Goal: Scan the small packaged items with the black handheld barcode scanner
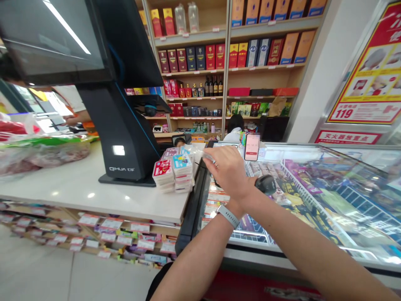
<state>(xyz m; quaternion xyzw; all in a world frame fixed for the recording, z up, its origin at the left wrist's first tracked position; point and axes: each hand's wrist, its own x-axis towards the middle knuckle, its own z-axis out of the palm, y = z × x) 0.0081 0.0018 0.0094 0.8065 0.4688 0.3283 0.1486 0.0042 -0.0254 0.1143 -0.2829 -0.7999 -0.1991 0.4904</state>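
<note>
My right hand (230, 169) reaches across my left wrist, palm down, above the counter-side edge of the glass-topped freezer (213, 261). Its fingers are bent, and a bit of clear plastic (207, 157) shows between thumb and forefinger. Crumpled clear plastic (196, 151) lies just left of the fingertips. Stacked small packs (173, 169) with red, blue and purple tops stand nearby on the counter. My left hand (251, 180) is mostly hidden behind the right wrist; its wrist wears a pale grey watch strap (228, 216). Beside it is a dark rounded object (265, 184), kind unclear.
A black checkout terminal (122, 125) stands on the white counter (62, 184), with bagged goods (65, 152) to its left. An upright phone (252, 147) shows at the freezer's far edge. A person (234, 127) is behind it, near the stocked shelves (196, 71). Another person's arm (77, 117) shows left.
</note>
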